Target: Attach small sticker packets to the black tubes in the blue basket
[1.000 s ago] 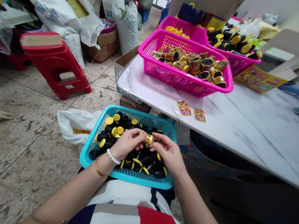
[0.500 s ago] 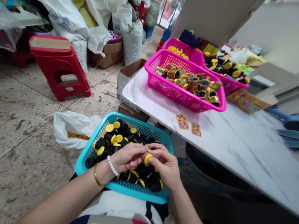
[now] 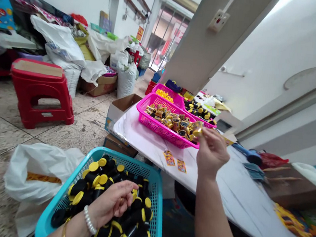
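Nearest me, over the blue basket (image 3: pixel 159 226), the left hand (image 3: pixel 116 201) has loosely curled fingers; whether they pinch anything, I can't tell. Farther right, the right hand (image 3: pixel 214 150) pinches a gold-wrapped pot (image 3: pixel 197 127) at the pink basket's (image 3: pixel 159 128) right end; I'd grip lightly, avoiding creases.

Gold canister (image 3: pixel 197 128) in right grip (image 3: pixel 214 150), left grip (image 3: pixel 117 200) — over turquoise basket (image 3: pixel 159 214)

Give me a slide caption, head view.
Right hand holds a wrapped piece by a pink basket; left hand over the turquoise basket.
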### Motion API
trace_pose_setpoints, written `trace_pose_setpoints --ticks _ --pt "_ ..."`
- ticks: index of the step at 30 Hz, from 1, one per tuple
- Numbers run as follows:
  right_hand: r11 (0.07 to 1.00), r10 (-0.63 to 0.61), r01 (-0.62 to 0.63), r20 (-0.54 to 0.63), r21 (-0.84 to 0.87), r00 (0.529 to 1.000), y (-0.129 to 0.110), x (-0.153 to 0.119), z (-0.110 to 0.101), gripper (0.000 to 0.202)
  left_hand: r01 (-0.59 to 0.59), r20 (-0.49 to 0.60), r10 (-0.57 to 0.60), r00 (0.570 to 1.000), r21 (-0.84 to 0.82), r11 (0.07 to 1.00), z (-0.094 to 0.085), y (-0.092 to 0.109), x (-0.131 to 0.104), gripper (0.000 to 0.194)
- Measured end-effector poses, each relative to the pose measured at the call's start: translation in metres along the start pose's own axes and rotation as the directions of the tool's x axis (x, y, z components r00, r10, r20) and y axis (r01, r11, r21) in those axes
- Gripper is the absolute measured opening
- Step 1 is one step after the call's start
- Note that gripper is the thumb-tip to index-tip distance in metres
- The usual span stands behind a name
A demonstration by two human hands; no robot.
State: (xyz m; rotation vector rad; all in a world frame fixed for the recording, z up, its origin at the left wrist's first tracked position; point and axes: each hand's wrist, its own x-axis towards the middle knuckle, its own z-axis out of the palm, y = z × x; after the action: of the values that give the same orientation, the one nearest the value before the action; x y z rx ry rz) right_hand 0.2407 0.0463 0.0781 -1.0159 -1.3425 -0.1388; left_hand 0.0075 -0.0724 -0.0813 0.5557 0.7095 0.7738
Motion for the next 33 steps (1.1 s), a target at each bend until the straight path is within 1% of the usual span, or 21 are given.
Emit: trace_pose_setpoints --ticks 1,2,4,6,8,10,12,14,16,18,19,20,22,24,25,26,27,30,31,32,33 --pt "0.995 -0.058 0.058 -0.001 -0.081 0.998 0.008 0.017 0.001 0.019 0.001 -0.022 0.0 1.0 0.006 1.0 0.0 0.0 0.001 0.04" --pt "0.982 -0.088 0.094 0.047 -0.165 0.995 0.015 0.028 0.002 0.018 -0.001 -0.05 0.001 0.999 0.008 1.0 -0.001 0.0 0.001 0.04" --pt "0.947 -0.092 0.136 0.162 -0.29 0.982 0.022 0.033 -0.002 0.019 -0.012 -0.109 0.011 0.994 -0.004 1.0 -0.002 -0.001 0.003 0.04" --pt "0.926 -0.09 0.172 0.248 -0.335 0.965 0.02 0.015 -0.009 0.02 -0.021 -0.148 0.018 0.989 -0.02 1.0 -0.004 -0.001 0.004 0.04" --pt "0.921 -0.09 0.214 0.355 -0.326 0.931 0.012 -0.017 -0.017 0.021 -0.024 -0.155 0.019 0.988 -0.031 0.999 -0.006 -0.001 0.004 0.038" --pt "0.906 -0.051 0.254 0.508 -0.339 0.86 0.008 -0.049 -0.022 0.021 -0.028 -0.142 0.022 0.99 -0.037 0.999 -0.008 0.0 0.004 0.036" --pt "0.873 0.03 0.275 0.607 -0.403 0.794 0.013 -0.07 -0.023 0.019 -0.033 -0.136 0.027 0.99 -0.04 0.999 -0.007 0.0 0.004 0.034" --pt "0.849 0.113 0.257 0.634 -0.462 0.765 0.026 -0.077 -0.021 0.016 -0.035 -0.14 0.029 0.99 -0.039 0.999 -0.006 0.0 0.004 0.034" --pt "0.849 0.158 0.224 0.635 -0.478 0.756 0.041 -0.074 -0.017 0.014 -0.035 -0.151 0.029 0.988 -0.036 0.999 -0.004 0.0 0.004 0.034" --pt "0.856 0.145 0.222 0.63 -0.466 0.763 0.05 -0.068 -0.015 0.014 -0.038 -0.156 0.033 0.987 -0.033 0.999 -0.002 0.0 0.005 0.034" --pt "0.858 0.124 0.23 0.619 -0.46 0.776 0.051 -0.067 -0.014 0.015 -0.043 -0.156 0.037 0.987 -0.031 0.999 -0.002 0.0 0.005 0.034" --pt "0.86 0.097 0.236 0.597 -0.453 0.796 0.048 -0.066 -0.014 0.016 -0.047 -0.156 0.042 0.987 -0.028 0.999 -0.002 -0.001 0.005 0.034" --pt "0.871 0.038 0.228 0.523 -0.435 0.851 0.035 -0.07 -0.017 0.015 -0.056 -0.159 0.054 0.986 -0.009 0.998 -0.002 -0.001 0.004 0.034" --pt "0.893 -0.019 0.213 0.439 -0.397 0.898 0.013 -0.084 -0.019 0.012 -0.07 -0.167 0.073 0.983 0.025 0.997 -0.001 -0.001 0.002 0.034" --pt "0.905 -0.042 0.216 0.427 -0.367 0.903 0.001 -0.093 -0.02 0.01 -0.086 -0.172 0.093 0.981 0.044 0.995 0.0 -0.001 0.001 0.034" --pt "0.916 -0.06 0.227 0.447 -0.331 0.893 -0.012 -0.105 -0.019 0.008 -0.114 -0.177 0.124 0.976 0.065 0.991 0.001 0.0 0.0 0.035" --pt "0.926 -0.069 0.241 0.497 -0.291 0.865 -0.024 -0.118 -0.018 0.007 -0.15 -0.177 0.165 0.97 0.091 0.984 0.003 0.001 -0.001 0.036" --pt "0.95 -0.052 0.241 0.662 -0.198 0.747 -0.05 -0.157 -0.011 0.009 -0.274 -0.166 0.303 0.938 0.179 0.945 0.007 0.005 -0.003 0.034" --pt "0.959 -0.034 0.218 0.684 -0.184 0.728 -0.055 -0.168 -0.008 0.009 -0.3 -0.165 0.336 0.927 0.208 0.931 0.007 0.006 -0.003 0.031" --pt "0.969 -0.01 0.178 0.686 -0.174 0.728 -0.057 -0.177 -0.006 0.009 -0.315 -0.171 0.357 0.918 0.233 0.92 0.007 0.006 -0.003 0.029" --pt "0.979 0.029 0.114 0.672 -0.168 0.74 -0.058 -0.185 -0.005 0.008 -0.317 -0.183 0.367 0.912 0.253 0.914 0.006 0.006 -0.003 0.027"
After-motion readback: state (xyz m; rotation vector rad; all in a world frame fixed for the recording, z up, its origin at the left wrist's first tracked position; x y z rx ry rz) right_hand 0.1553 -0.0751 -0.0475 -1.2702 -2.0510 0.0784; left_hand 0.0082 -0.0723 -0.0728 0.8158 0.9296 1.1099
